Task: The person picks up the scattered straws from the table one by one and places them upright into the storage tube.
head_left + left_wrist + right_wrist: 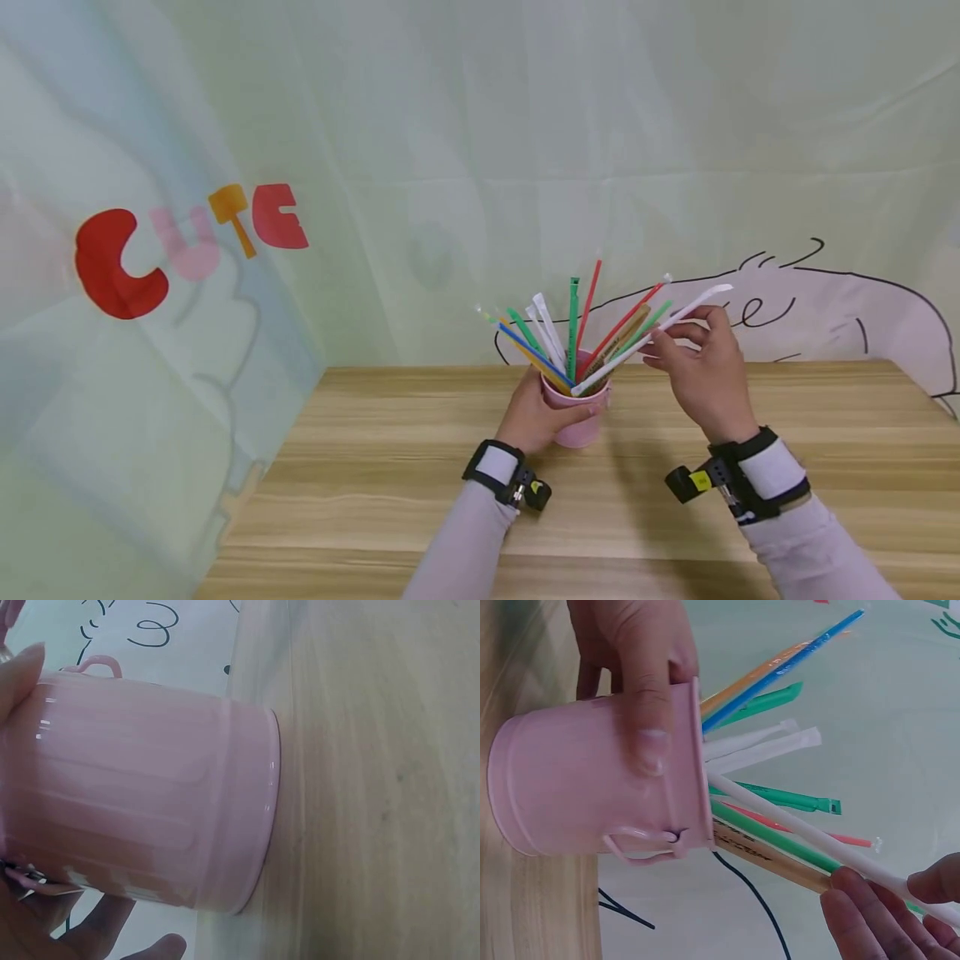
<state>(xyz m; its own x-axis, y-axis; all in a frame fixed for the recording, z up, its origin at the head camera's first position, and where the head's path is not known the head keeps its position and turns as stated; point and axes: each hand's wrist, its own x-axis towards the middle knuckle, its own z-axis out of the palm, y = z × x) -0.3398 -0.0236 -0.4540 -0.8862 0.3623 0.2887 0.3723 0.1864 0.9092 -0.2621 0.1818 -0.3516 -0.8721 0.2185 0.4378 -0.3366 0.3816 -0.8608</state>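
Note:
A small pink bucket (579, 432) with little side handles stands on the wooden table, full of wrapped drinking straws. My left hand (534, 417) grips it round the side, thumb across the front just under the rim, as the right wrist view also shows. Between the thumb and fingers of my right hand (708, 379) is the upper part of a white paper-wrapped straw (802, 831). That straw slants up to the right, its lower end at the bucket's mouth. Beside it, a brown straw (761, 855) and a green straw (780, 838) lean the same way, close to my fingertips.
Other straws fan out of the bucket: a blue straw (528, 346), a red straw (590, 300), an upright green straw (573, 321) and several more. Behind the table (375, 467) hangs a pale printed cloth (450, 208), right at its back edge.

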